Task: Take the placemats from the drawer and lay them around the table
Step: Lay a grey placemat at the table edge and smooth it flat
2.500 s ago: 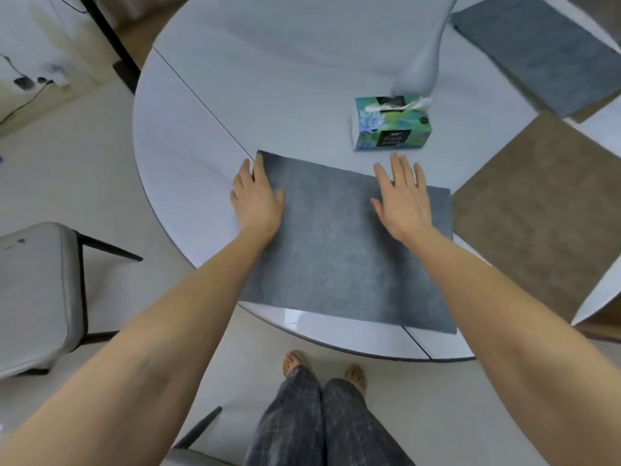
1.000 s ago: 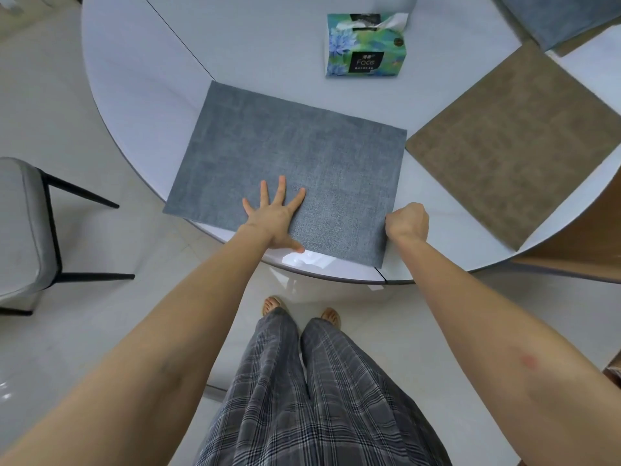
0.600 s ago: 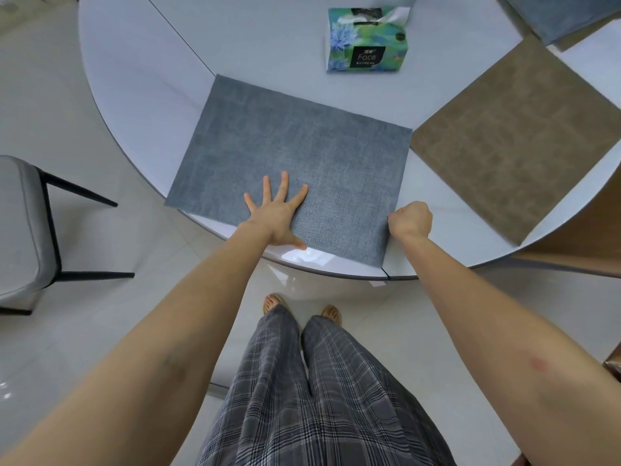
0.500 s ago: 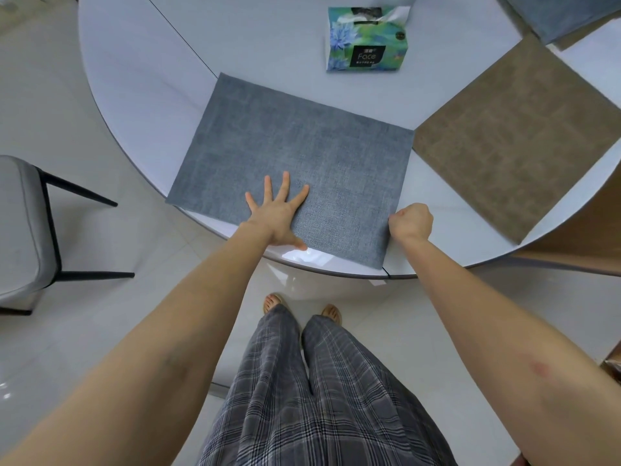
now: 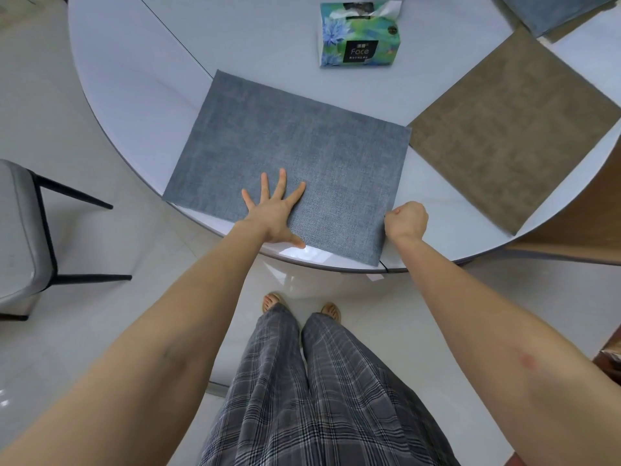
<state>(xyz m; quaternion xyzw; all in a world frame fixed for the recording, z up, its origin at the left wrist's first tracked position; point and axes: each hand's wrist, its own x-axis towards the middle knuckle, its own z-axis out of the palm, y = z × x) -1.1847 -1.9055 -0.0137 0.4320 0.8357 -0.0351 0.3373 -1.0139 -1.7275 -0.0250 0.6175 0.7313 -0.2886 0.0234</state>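
Since half a second ago the grey placemat [image 5: 295, 163] has barely shifted; I judge it is in final trimming, nearly placed. It lies flat at the near rim of the round counter [image 5: 141, 79], its near-left corner overhanging slightly. Left hand [image 5: 274, 213] presses it with spread fingers; right hand [image 5: 406, 218] is curled at its right edge, apparently pinching it. Woven, matte, rectangular. Beside it, a brown placemat [image 5: 510, 129]; beyond, a glossy tissue box [image 5: 359, 38].
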